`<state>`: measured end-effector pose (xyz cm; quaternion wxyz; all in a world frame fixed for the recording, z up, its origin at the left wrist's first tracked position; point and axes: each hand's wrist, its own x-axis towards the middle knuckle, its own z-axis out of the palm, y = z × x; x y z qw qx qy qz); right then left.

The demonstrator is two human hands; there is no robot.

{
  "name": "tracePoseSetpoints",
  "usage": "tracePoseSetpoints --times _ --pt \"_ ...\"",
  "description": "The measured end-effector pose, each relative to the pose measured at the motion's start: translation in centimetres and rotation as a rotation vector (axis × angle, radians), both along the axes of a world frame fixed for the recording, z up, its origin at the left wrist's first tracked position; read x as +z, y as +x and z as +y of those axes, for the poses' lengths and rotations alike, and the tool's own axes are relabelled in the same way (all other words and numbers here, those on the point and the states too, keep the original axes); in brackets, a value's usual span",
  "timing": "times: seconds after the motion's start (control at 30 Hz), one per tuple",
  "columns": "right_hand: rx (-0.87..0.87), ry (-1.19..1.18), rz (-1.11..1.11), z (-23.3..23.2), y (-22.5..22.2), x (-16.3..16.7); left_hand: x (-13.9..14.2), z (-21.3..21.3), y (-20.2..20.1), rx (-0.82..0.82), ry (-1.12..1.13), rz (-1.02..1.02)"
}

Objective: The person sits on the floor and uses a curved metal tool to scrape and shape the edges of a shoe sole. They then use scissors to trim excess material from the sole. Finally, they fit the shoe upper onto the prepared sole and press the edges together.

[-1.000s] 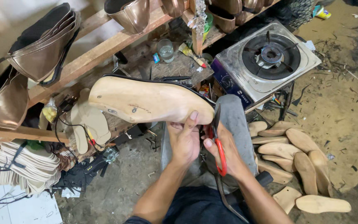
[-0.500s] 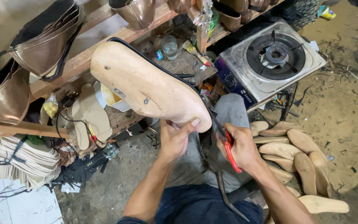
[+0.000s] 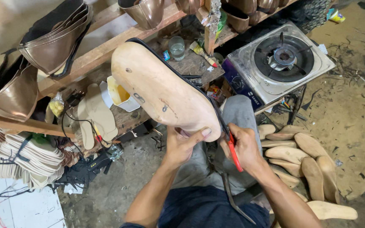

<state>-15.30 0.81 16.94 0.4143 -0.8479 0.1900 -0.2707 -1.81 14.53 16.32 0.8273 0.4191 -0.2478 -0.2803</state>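
Wooden shelves crowd the upper edge; bare dirt floor [image 3: 351, 114] lies open beside the gas stove [image 3: 281, 59]. Left hand [image 3: 181, 145] grip clamps the shoe last [image 3: 161, 90]; right hand [image 3: 243, 145] grip is closed on red-handled pliers [image 3: 234, 152] at its edge.

We cannot see most of our left hand [image 3: 183, 145]: its fingers vanish behind the wooden shoe last [image 3: 161, 90], with only the thumb showing on the pale sole. The last also hides the far side of the dark upper, which shows only as a thin black rim. Our right hand [image 3: 243, 145] closes round the red-handled tool [image 3: 234, 152], so its working end is lost behind the last's edge and we cannot tell its kind. The bronze uppers [image 3: 148, 12] on the wooden shelf's [image 3: 102, 50] far edge are cut off by the top edge. The small scraps round the glass [image 3: 177, 46] are too small to make out.
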Motion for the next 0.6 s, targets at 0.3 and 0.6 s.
tracePoseSetpoints --times 0.3,0.6 --pt "-0.185 -0.006 0.049 -3.6 2.6 -2.5 -1.6 0.4 1.7 0.033 0.041 0.118" --pt "-0.128 -0.210 0.106 -13.9 14.3 -10.4 -10.1 1.4 0.6 0.088 0.328 0.336"
